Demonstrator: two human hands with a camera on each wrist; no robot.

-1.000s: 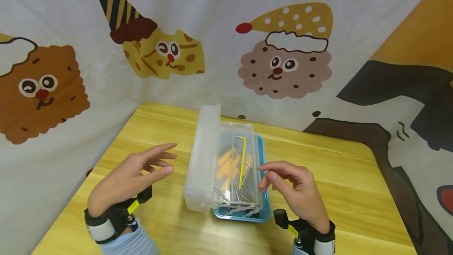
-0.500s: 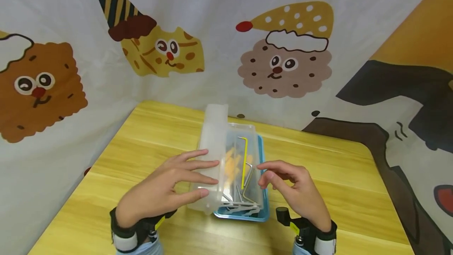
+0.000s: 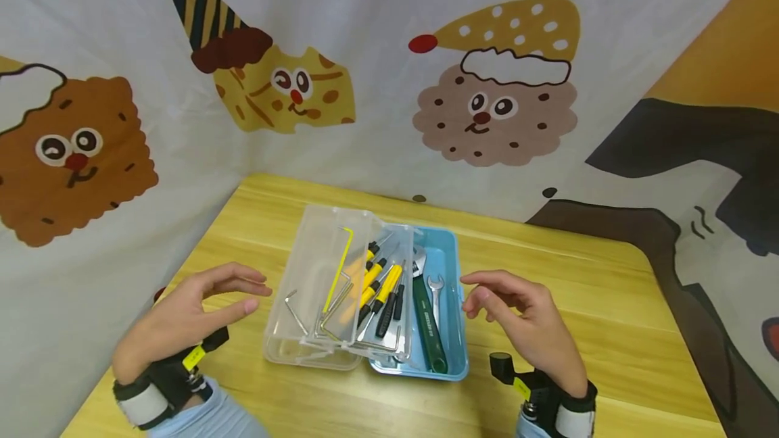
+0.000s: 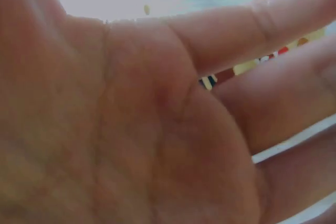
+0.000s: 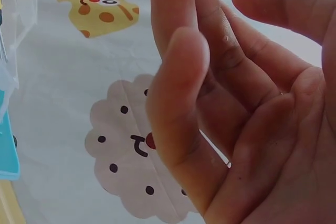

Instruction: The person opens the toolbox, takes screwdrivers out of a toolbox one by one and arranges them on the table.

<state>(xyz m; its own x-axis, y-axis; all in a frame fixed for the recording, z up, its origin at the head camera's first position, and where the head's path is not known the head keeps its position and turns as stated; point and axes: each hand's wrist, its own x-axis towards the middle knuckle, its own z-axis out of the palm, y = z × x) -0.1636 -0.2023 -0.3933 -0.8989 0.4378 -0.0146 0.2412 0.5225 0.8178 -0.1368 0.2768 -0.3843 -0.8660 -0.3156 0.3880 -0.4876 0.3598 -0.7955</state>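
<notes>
In the head view a blue toolbox tray (image 3: pixel 453 255) stands on the table, with clear plastic compartments (image 3: pixel 295 235) opened out to its left. Hex keys lie there, one of them a yellow hex key (image 3: pixel 338 269). Yellow-and-black screwdrivers (image 3: pixel 389 286) show through and beside the clear plastic. An adjustable wrench (image 3: pixel 428 323) with a green handle and a combination spanner (image 3: pixel 435 296) lie in the blue part. My left hand (image 3: pixel 189 309) hovers left of the clear plastic, holding nothing. Beside the tray's right rim is my right hand (image 3: pixel 523 320), fingers loosely bent around nothing; contact with the rim cannot be told.
The wooden table (image 3: pixel 584 309) reaches up to a printed cloth (image 3: pixel 377 154) hanging behind and at both sides. Black camera mounts (image 3: pixel 170 384) are strapped on both wrists.
My left hand moved onto the frosted plastic, then drew back left. The clear compartments swung left, uncovering the screwdrivers, adjustable wrench and spanner. My right hand barely moved.
</notes>
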